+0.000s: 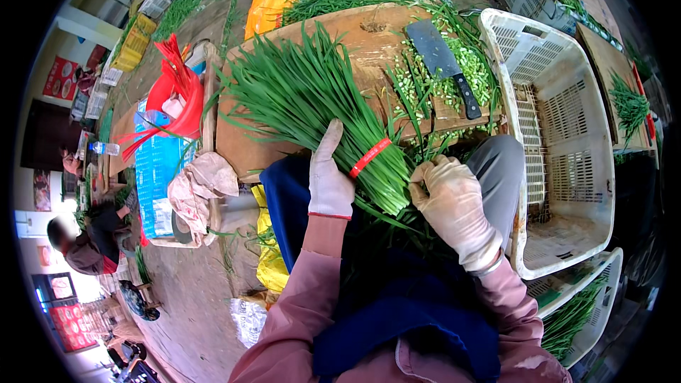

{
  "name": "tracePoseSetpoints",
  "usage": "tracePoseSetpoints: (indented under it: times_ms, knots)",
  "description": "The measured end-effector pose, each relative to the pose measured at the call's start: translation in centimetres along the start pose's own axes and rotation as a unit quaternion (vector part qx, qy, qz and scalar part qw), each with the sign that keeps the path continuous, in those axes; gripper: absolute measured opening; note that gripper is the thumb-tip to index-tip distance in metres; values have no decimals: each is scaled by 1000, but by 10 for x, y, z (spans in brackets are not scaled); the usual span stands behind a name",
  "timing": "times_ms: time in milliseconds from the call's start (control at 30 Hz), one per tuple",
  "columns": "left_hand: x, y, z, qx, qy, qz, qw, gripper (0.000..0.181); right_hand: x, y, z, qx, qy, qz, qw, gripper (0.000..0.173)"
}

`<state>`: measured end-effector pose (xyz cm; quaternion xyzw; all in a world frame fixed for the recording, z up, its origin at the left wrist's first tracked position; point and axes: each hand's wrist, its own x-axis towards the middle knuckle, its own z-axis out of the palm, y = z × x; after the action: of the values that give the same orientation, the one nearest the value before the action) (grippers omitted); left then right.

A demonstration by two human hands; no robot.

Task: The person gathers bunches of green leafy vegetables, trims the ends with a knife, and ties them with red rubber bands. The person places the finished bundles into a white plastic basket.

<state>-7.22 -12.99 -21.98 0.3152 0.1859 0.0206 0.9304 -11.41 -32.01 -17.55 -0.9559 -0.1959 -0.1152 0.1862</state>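
Note:
A large bunch of green garlic chives (319,96), bound near its cut ends by a red printed band (370,158), lies across my lap and the wooden board (367,42). My left hand (331,175), in a white knit glove, grips the bunch from the left with the thumb on top. Close to the cut ends is my right hand (452,202), in a pale rubber-like glove, its fingers curled; whether it pinches a few loose leaves I cannot tell. On the board's right part a cleaver (435,50) with a black handle rests on chopped stem ends (471,69).
An upright white plastic crate (572,117) stands at my right, above another crate holding chives (577,319). At left are a red container (186,111) with red bands, a blue-lined tray (154,181) and a crumpled cloth (202,186). A person (93,244) sits far left.

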Motion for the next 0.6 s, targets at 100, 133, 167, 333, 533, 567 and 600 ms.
tracePoseSetpoints:
  times_ms: [100, 133, 167, 333, 533, 567, 600]
  knots:
    - [5, 2, -4, 21, 38, 27, 999, 39, -7, -15, -18, 80, 59, 44, 994, 12]
    - [5, 2, -2, 30, 42, 46, 998, 39, -11, -17, -18, 84, 57, 40, 994, 14]
    - [4, 4, -1, 20, 44, 48, 998, 39, -15, -19, -12, 72, 51, 27, 996, 15]
    - [1, 3, 4, -6, 52, 62, 997, 42, -18, -21, 7, 24, 42, 71, 996, 20]
    - [-6, 5, 15, 14, 64, 122, 990, 40, -15, -26, 15, -17, 61, 75, 995, 22]
    - [-6, 5, 15, 22, 68, 133, 988, 39, -15, -28, 17, -15, 62, 80, 995, 22]
    - [-7, 4, 16, 31, 61, 139, 988, 40, -14, -29, 18, -28, 45, 90, 994, 20]
